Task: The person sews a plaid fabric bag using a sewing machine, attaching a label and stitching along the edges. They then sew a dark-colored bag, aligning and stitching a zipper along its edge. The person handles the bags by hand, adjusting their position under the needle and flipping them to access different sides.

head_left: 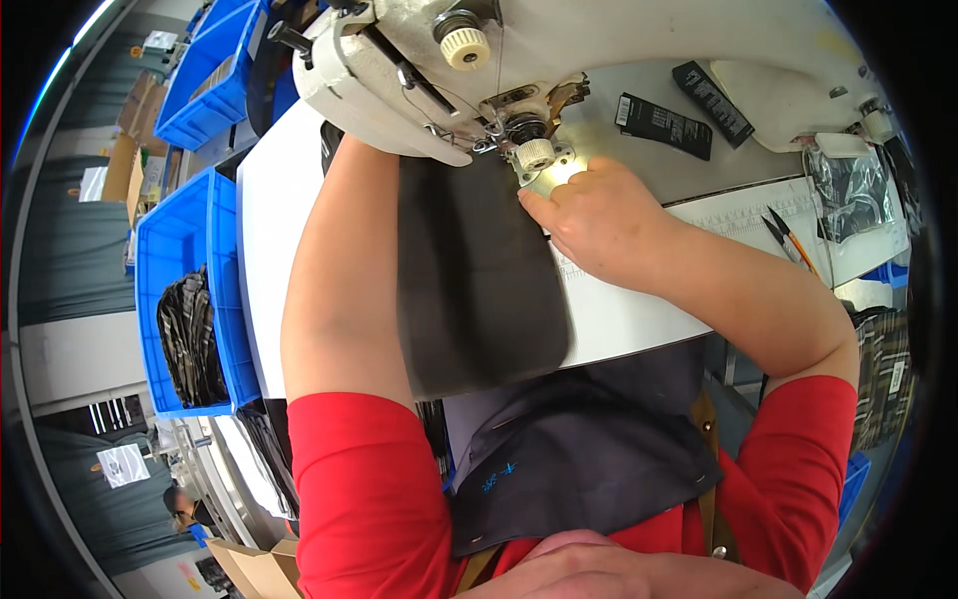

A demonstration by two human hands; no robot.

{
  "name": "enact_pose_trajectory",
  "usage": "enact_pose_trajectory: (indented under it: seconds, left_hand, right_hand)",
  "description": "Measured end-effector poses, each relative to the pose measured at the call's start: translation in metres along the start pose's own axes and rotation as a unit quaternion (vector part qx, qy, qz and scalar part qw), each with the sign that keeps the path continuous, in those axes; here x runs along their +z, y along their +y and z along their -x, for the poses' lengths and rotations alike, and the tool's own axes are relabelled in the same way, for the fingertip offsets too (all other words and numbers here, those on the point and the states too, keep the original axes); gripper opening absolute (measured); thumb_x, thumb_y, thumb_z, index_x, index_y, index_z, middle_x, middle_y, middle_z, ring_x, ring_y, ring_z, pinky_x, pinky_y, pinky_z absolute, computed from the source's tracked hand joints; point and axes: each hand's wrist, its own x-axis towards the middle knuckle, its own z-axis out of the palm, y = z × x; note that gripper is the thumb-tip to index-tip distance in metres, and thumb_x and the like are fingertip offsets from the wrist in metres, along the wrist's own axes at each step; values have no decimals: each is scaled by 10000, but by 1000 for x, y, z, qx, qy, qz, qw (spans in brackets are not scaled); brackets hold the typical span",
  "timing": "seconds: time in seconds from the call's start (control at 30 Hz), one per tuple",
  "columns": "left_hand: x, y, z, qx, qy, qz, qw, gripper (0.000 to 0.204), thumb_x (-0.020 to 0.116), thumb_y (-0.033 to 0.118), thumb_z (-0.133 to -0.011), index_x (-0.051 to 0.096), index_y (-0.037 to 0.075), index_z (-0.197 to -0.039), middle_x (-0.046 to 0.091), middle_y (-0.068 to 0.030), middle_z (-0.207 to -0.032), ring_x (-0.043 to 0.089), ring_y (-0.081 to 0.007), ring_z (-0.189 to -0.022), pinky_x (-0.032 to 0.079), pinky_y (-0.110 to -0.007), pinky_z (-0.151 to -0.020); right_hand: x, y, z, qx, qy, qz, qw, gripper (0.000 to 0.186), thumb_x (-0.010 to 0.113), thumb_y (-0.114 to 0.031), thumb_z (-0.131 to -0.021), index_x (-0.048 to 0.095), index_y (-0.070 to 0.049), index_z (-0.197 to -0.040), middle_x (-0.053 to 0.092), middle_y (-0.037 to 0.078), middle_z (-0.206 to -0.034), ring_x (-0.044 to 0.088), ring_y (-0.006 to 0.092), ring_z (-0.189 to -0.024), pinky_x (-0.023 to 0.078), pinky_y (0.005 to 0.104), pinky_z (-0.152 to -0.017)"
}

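A dark brown-black panel [484,290] with rounded corners, cloth or leather-like, lies under the white sewing machine's [599,40] needle area and hangs over the table's front edge. My right hand [599,215] is closed, its fingers curled and the foremost fingertips at the panel's right edge, just beside the lit presser foot area. Along the panel's left side my left forearm [344,270] reaches forward. The machine head covers my left hand, so its fingers are hidden.
Two black printed tags [664,127] lie right of the needle. Farther right are a ruler strip [738,220], a pen [795,245] and a clear plastic bag [850,190]. Blue bins [225,290] stand at the left, one holding dark plaid fabric [187,339]. Another person [180,504] is at lower left.
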Motion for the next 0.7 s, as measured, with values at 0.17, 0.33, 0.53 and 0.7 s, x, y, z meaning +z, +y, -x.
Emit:
enact_pose_trajectory:
  seconds: [0.17, 0.33, 0.53, 0.7]
  left_hand:
    - [-35, -10, 9, -13, 106, 131, 986, 270, 732, 215, -873, 718, 31, -1070, 719, -180, -1114, 674, -398, -1030, 539, -458, -828]
    - [-95, 45, 67, -225, 167, 248, 927, 279, 788, 149, -836, 638, 38, -1044, 684, -127, -1040, 637, -363, -985, 502, -416, -856]
    - [-104, 95, 152, 19, 239, 62, 969, 400, 818, -20, -668, 526, 103, -912, 634, -88, -1006, 584, -323, -923, 434, -421, -851]
    - [-95, 103, 173, 36, 255, 7, 966, 390, 766, -45, -641, 514, 155, -862, 626, -26, -976, 592, -278, -958, 401, -435, -914]
  right_hand:
    - [-1, 0, -4, 9, 20, -14, 1000, 398, 725, -134, -847, 689, -77, -1239, 690, 57, -744, 681, 241, -736, 466, 394, -715]
    - [1, 6, -3, 19, 76, -29, 997, 112, 637, -67, -841, 629, -63, -953, 648, 72, -668, 668, 286, -697, 467, 418, -696]
    - [8, 8, -9, 15, 108, -14, 994, 162, 664, -93, -848, 686, -89, -1008, 667, 75, -690, 662, 285, -685, 459, 421, -672]
    - [8, 8, -12, 24, 133, -45, 990, 158, 674, -93, -845, 700, -95, -1001, 675, 98, -714, 658, 319, -704, 462, 437, -668]
